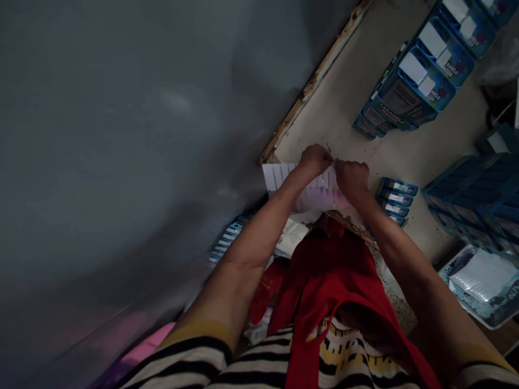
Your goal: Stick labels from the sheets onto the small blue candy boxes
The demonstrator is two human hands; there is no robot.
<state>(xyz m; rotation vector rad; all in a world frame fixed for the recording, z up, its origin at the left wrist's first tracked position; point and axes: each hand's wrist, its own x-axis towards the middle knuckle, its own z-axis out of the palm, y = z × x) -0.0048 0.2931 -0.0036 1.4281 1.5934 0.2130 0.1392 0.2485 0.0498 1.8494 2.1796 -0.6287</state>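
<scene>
A sheet of white strip labels (279, 176) is stretched out at the table's corner; its lower part looks shiny and pinkish. My left hand (316, 161) is closed in a pinch over the sheet's upper edge, and what lies between its fingertips is too small to make out. Right beside it, my right hand (352, 177) is closed on the sheet's right end. The fingertips of both hands nearly meet at the upper right corner. My forearms and hands hide part of the sheet.
Blue boxes (430, 81) stand in a row on the table (324, 116). A small group of blue packs (397, 197) lies right of my right hand, with stacked blue boxes (478, 194) beyond. A tray (450, 270) holds white packets. A grey wall (121, 135) fills the left.
</scene>
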